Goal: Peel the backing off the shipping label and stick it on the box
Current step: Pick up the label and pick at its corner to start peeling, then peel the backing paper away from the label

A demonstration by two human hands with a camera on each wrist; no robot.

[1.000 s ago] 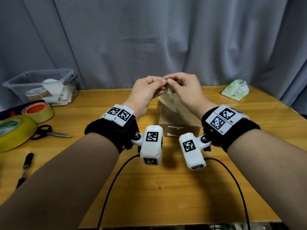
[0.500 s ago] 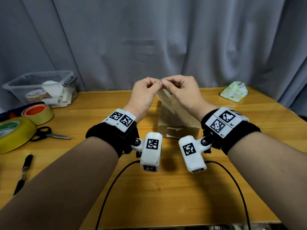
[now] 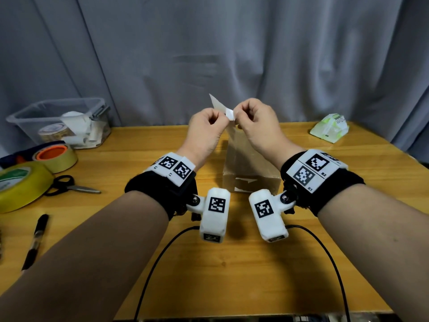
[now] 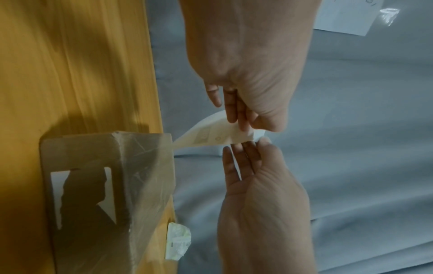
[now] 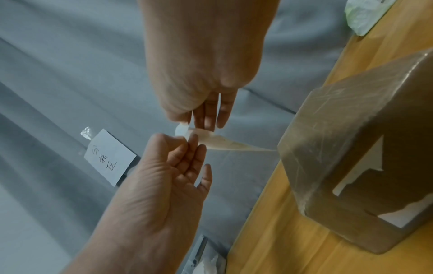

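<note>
two hands (image 3: 206,126) (image 3: 257,124) pinch one label (image 3: 228,112) above one box (image 3: 250,173).

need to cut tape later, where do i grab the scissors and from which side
Take the scissors by the black loop handles, which point left toward the big yellow tape roll. Come from above on that left end: they lie flat on the table, blades pointing right toward the left hand's forearm.
</note>
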